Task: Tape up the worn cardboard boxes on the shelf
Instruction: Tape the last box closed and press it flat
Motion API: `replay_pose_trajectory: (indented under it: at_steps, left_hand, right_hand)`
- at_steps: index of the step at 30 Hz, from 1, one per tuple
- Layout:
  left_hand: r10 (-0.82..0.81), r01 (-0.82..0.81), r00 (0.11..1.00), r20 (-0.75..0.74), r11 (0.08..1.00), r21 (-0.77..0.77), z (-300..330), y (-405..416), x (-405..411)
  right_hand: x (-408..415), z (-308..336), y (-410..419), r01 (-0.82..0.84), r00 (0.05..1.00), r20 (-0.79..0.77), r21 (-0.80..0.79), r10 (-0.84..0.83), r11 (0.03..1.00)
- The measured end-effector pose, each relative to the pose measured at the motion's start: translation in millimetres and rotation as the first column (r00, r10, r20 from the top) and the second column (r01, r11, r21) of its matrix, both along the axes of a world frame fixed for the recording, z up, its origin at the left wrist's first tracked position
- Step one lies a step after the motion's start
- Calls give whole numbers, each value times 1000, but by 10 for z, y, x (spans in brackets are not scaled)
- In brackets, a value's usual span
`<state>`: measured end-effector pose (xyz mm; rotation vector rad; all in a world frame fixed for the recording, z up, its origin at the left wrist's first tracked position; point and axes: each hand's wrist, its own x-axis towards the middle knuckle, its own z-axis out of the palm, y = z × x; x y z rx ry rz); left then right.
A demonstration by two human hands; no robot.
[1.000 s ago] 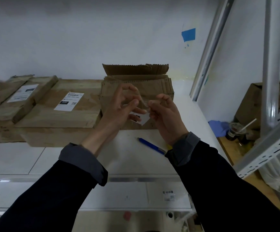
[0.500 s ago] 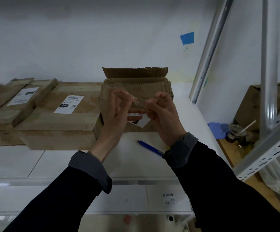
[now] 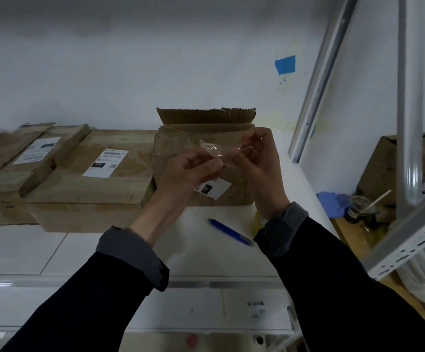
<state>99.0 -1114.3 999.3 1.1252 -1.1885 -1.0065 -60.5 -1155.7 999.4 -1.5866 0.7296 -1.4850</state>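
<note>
Both hands are up in front of the worn box [image 3: 203, 158] at the back of the white shelf [image 3: 198, 252], its top flap standing open and ragged along the edge. The left hand [image 3: 183, 174] has its fingers curled in, pinching one end of a short strip of clear tape [image 3: 214, 152], and the right hand [image 3: 254, 161] pinches the other end, fingers bent round it. The strip looks crumpled near the left pinch, glinting and folded rather than flat, though it is too transparent to read fully. That is the danger here, in my judgement: the sticky side may fold onto itself or cling to the fingertips, and a wrinkled piece would not hold down cardboard this tired. Pulling harder to flatten it could tear it or snap it loose from 1 pinch. The other 2 flat boxes [image 3: 97, 179] lie to the left, touching the worn one. A blue pen [image 3: 230, 232] rests on the shelf just below the right wrist.
</note>
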Motion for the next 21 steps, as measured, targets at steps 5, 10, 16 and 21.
replay_pose_trajectory:
  at_steps: [5,10,16,21]
  left_hand:
    - [32,-39,994,-105,997,-68,53,16,-34]
    - [133,-140,987,-86,987,-78,43,15,-22]
    - [184,-182,983,4,979,-95,-31,-17,10]
    - [203,-202,979,5,976,-77,-107,-11,13]
  right_hand:
    - [-4,-6,39,-38,999,14,15,38,999]
    - [21,-14,83,-31,999,19,22,30,999]
    - [34,-40,66,-49,994,-95,114,60,992]
    - [77,-36,-32,25,967,-254,147,13,989]
